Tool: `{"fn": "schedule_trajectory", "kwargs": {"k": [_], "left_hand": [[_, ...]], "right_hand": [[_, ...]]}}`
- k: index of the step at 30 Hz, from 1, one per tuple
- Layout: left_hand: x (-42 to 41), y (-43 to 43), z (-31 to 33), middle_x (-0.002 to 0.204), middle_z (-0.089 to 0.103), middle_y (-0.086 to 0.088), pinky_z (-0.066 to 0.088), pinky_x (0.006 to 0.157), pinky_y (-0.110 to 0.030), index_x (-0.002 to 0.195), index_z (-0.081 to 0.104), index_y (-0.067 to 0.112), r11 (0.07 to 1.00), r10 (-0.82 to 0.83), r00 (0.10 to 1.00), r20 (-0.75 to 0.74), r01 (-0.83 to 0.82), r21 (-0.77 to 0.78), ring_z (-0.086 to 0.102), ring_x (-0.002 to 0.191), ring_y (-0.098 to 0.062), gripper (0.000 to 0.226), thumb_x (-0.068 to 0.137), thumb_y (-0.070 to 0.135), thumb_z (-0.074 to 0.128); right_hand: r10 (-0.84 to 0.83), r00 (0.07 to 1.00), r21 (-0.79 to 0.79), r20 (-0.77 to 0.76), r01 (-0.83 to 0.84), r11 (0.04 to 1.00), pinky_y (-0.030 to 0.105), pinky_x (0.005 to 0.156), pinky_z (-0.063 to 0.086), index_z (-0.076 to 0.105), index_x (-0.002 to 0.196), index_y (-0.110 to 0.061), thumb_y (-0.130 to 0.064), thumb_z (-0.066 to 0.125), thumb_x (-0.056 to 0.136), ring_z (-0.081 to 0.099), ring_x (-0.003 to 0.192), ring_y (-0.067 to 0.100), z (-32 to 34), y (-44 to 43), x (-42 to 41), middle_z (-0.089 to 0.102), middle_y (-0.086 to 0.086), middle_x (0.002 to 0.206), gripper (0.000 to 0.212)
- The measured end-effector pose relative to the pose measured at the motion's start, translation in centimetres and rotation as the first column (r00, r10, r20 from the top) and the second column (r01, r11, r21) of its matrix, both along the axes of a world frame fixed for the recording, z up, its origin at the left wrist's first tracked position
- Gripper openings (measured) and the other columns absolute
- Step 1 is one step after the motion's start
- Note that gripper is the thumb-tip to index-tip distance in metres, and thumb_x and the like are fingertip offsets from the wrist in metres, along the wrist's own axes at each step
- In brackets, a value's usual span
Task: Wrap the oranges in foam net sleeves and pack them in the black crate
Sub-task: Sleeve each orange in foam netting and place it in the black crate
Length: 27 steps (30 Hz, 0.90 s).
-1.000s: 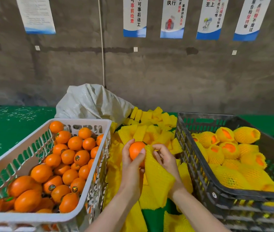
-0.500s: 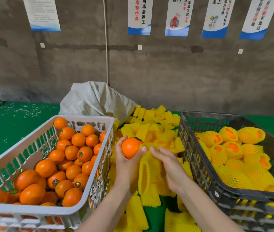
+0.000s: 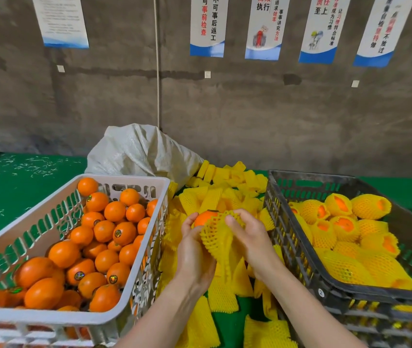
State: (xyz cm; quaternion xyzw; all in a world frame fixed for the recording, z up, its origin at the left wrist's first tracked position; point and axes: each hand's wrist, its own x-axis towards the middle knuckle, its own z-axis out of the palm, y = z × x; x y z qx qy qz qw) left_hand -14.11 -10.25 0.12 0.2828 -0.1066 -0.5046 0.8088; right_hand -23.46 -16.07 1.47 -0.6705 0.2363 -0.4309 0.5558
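The left hand (image 3: 193, 254) has its grip curled round an orange (image 3: 204, 217), held up in the gap between the two crates. A yellow net sleeve (image 3: 216, 238) covers the near side of the orange, and the top pokes out. The right hand (image 3: 252, 239) pinches the sleeve's edge. The white crate (image 3: 49, 318) of bare oranges (image 3: 104, 231) is just beside the left hand. The black crate (image 3: 290, 237), with wrapped oranges (image 3: 345, 267) inside, is just beside the right wrist. Under the hands, loose sleeves (image 3: 225, 197) lie on the green worktop (image 3: 11, 192).
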Motion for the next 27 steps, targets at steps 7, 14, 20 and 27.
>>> {"fn": "schedule_trajectory", "kwargs": {"k": [7, 14, 20, 27], "left_hand": [[-0.5, 0.2, -0.4, 0.121, 0.062, -0.013, 0.054, 0.087, -0.045, 0.126, 0.049, 0.03, 0.999, -0.043, 0.959, 0.28, 0.048, -0.012, 0.065, 0.106, -0.028, 0.068, 0.063, 0.03, 0.075], [-0.1, -0.3, -0.3, 0.1, 0.068, -0.011, 0.049, 0.086, -0.041, 0.123, 0.052, 0.015, 0.996, -0.052, 0.992, 0.119, 0.061, -0.072, 0.065, 0.093, -0.027, 0.054, 0.074, 0.036, 0.066], [1.0, -0.1, -0.2, 0.093, 0.055, -0.013, 0.044, 0.078, -0.037, 0.124, 0.052, 0.006, 0.986, -0.165, 0.97, 0.18, 0.166, 0.008, 0.056, 0.082, -0.022, 0.066, 0.079, 0.054, 0.059], [1.0, -0.4, 0.0, 0.099, 0.069, -0.017, 0.057, 0.074, -0.037, 0.102, 0.07, 0.006, 0.964, -0.254, 0.961, 0.106, 0.26, -0.047, 0.069, 0.087, -0.026, 0.057, 0.076, 0.054, 0.056]], "right_hand": [[-0.296, 0.955, -0.243, -0.023, 0.282, 0.928, 0.016, 0.056, 0.044, 0.056, 0.08, -0.029, -0.028, 0.057, 0.092, 0.054, 0.065, -0.008, -0.9, 0.8, -0.3, 0.063, -0.022, 0.074, 0.011], [-0.414, 0.91, -0.505, 0.021, 0.367, 0.781, 0.018, 0.058, 0.04, 0.047, 0.09, -0.042, -0.045, 0.044, 0.09, 0.052, 0.064, 0.0, -2.6, 2.3, 0.5, 0.058, -0.023, 0.071, 0.004], [-0.212, 0.976, -0.309, 0.058, 0.219, 0.925, 0.016, 0.048, 0.028, 0.052, 0.085, -0.026, -0.039, 0.042, 0.093, 0.035, 0.05, 0.002, -2.6, 2.6, 0.1, 0.044, -0.012, 0.058, 0.018], [-0.321, 0.944, -0.346, 0.081, 0.329, 0.879, 0.017, 0.057, 0.036, 0.051, 0.083, -0.027, -0.037, 0.04, 0.092, 0.045, 0.062, 0.002, -0.3, 1.7, 0.2, 0.048, -0.01, 0.066, 0.017]]}}
